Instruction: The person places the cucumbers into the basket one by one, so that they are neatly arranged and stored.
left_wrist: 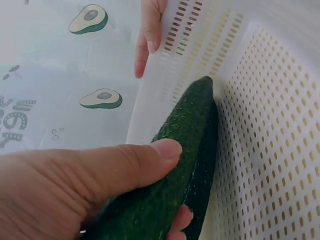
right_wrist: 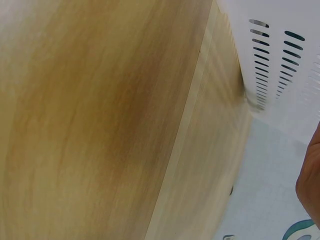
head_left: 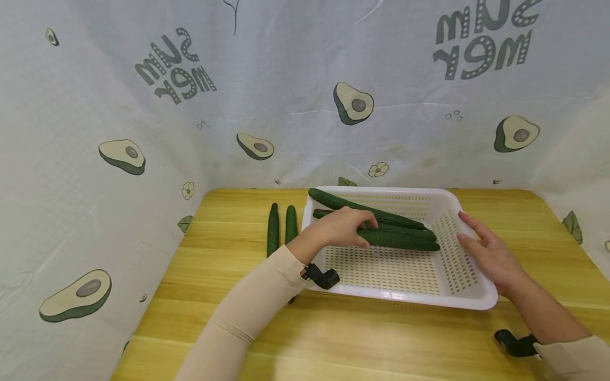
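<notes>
My left hand (head_left: 340, 227) reaches into a white perforated plastic basket (head_left: 381, 296) and grips a dark green cucumber (head_left: 400, 239), its thumb lying along the top of the bumpy skin in the left wrist view. Close beside that one, another cucumber (left_wrist: 204, 175) lies along it. More cucumbers are in the basket, one long cucumber (head_left: 333, 201) slanting with its end over the back left rim. My right hand (head_left: 493, 259) holds the basket's right rim, thumb over the inside; its lower fingers are hidden. Only an edge of it shows in the right wrist view.
Left of the basket, two cucumbers (head_left: 273, 227) lie lengthwise on the wooden table (head_left: 371, 344), partly covered by my left arm. A pale sheet (head_left: 295, 106) printed with avocados hangs behind and at both sides. A small black wrist camera (head_left: 514, 344) sits at each wrist.
</notes>
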`<state>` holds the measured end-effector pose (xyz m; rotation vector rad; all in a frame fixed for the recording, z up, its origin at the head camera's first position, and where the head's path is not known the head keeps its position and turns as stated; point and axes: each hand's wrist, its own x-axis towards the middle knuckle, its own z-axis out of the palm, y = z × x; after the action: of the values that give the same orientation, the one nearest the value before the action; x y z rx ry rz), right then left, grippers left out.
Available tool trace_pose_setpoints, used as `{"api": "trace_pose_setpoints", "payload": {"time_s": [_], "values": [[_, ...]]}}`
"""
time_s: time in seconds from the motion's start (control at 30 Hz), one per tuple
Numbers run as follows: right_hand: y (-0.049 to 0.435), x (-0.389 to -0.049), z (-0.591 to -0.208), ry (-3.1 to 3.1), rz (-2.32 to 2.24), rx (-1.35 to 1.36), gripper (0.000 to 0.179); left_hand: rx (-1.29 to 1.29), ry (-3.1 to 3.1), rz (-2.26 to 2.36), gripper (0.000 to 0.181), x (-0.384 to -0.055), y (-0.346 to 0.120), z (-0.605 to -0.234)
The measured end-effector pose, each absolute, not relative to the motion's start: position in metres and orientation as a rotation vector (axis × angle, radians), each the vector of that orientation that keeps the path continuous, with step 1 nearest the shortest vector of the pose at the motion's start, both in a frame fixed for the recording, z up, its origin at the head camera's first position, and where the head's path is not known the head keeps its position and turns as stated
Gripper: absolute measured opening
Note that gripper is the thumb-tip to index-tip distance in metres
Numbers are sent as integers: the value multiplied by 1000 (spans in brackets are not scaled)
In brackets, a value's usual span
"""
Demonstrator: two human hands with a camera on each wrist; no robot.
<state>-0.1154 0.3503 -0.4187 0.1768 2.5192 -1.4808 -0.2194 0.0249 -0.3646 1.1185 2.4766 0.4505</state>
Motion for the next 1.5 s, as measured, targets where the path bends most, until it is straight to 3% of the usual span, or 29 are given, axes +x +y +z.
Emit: {"api": "trace_pose_setpoints", "payload": {"time_s": [0.47,0.93,1.23,1.5], "values": [[350,-117,-418,2503,-1493,184,67,929,2348,986,54,-234,-7,-375],[349,-117,-419,2522,-1472,181,67,857,2481,933,61,-230,-15,-374],[351,-116,-420,2517,-1483,174,67,886,2570,998,54,-227,-25,-367],[351,-115,-420,2514,-1496,173,67,838,2612,1160,47,-221,-62,-364]]}}
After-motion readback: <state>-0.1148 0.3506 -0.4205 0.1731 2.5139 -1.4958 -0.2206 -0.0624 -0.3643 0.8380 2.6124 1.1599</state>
